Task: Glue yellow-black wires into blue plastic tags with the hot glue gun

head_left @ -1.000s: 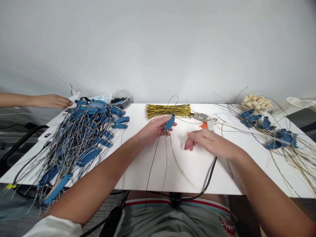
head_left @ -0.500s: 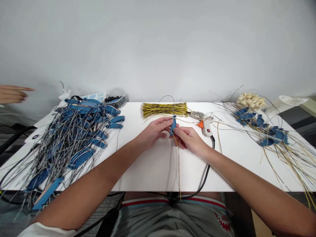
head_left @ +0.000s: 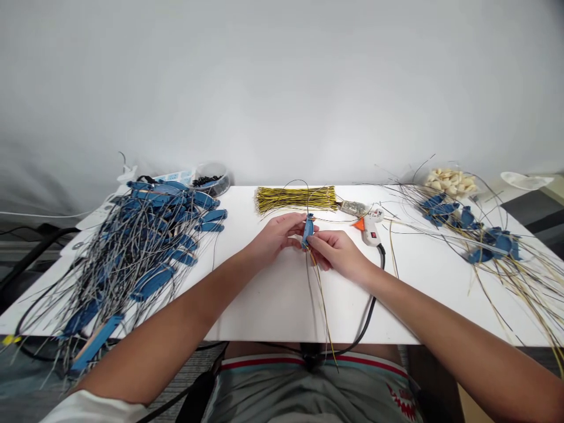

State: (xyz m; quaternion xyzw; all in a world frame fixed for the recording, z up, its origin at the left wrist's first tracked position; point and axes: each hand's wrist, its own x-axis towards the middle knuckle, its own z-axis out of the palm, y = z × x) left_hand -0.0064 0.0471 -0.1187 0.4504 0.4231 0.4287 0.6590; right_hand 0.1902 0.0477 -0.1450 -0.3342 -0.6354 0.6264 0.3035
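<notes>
A small blue oval piece (head_left: 308,230) is pinched between my left hand (head_left: 275,234) and my right hand (head_left: 335,251) above the middle of the white table (head_left: 282,299). Thin black and yellow wires (head_left: 321,296) hang from the piece toward my lap, and a dark wire loops up behind it. A bundle of yellow-and-black wires (head_left: 294,198) lies just beyond my hands. A white glue gun with an orange tip (head_left: 369,224) rests to the right of my right hand, its black cord (head_left: 369,311) running off the front edge.
A big heap of blue pieces with grey wires (head_left: 136,252) covers the table's left side. More blue pieces with yellow wires (head_left: 480,241) lie at the right. At the back stand a clear tub of black bits (head_left: 212,178) and a pile of pale pieces (head_left: 449,180).
My right hand came from the table to the blue piece and now grips it together with my left. Another person's hand at far left has withdrawn out of view.
</notes>
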